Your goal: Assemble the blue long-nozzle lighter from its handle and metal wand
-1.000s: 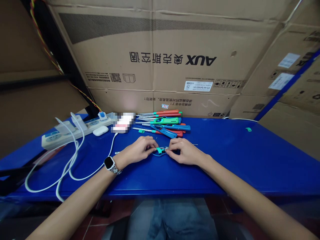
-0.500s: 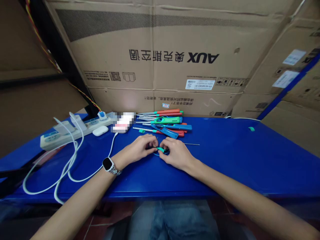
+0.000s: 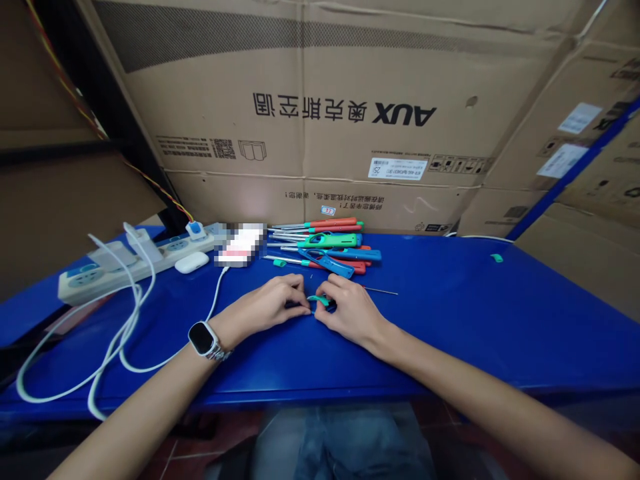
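Above the blue table, my right hand [image 3: 353,310] is closed, its thumb and fingers pinching a small green plastic piece [image 3: 319,301]. My left hand [image 3: 274,303] faces it, fingertips pressed together just left of that piece; what they hold, if anything, is hidden. A bit of something blue shows below the fingertips. A thin metal rod [image 3: 383,291] lies on the table to the right, partly behind my right hand. Beyond both hands is a pile of long-necked gas lighters [image 3: 335,241] in green, red and blue, metal tubes pointing left.
A small green part [image 3: 279,263] lies left of the lighters, another green bit [image 3: 496,258] far right. At left are a power strip [image 3: 145,263], white cables [image 3: 131,320], a white earbud case [image 3: 192,263] and a blurred-out phone [image 3: 243,245]. Cardboard [image 3: 310,60] walls the back.
My fingertips have drawn slightly apart around the green piece, which now sits more with my right hand. The whole view has shifted a little.
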Action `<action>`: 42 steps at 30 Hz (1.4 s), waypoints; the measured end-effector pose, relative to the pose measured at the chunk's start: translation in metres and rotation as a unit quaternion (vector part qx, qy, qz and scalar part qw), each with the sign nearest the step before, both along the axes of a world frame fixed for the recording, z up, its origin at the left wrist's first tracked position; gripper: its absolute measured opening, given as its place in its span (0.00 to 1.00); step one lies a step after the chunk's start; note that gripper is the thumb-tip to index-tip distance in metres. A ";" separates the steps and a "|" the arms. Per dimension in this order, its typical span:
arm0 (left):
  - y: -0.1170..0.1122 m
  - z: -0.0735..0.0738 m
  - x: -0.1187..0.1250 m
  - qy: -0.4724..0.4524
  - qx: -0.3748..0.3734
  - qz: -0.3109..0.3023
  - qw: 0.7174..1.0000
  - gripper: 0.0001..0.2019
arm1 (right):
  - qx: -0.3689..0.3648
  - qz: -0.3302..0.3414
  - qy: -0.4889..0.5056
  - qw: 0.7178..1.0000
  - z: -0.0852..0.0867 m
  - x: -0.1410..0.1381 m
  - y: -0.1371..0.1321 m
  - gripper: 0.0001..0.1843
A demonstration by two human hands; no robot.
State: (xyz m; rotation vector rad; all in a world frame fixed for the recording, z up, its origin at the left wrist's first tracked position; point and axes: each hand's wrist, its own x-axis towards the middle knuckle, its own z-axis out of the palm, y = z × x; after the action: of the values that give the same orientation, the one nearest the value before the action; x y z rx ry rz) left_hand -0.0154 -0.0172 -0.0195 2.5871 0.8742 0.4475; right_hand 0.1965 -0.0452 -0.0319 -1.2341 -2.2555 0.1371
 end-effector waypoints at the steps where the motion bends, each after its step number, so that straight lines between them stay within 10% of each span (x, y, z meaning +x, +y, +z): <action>1: 0.000 -0.001 0.000 0.000 0.003 0.002 1.000 0.14 | 0.003 -0.005 -0.015 1.000 0.001 -0.001 0.000 0.06; 42: 0.004 -0.002 -0.003 -0.004 0.016 -0.007 1.000 0.12 | -0.030 0.055 -0.093 0.994 0.011 0.013 0.008 0.08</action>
State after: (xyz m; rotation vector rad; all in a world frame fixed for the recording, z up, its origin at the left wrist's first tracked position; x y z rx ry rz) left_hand -0.0179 -0.0133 -0.0217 2.6174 0.8526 0.4708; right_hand 0.2092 -0.0375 -0.0208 -1.1958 -2.4993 0.1371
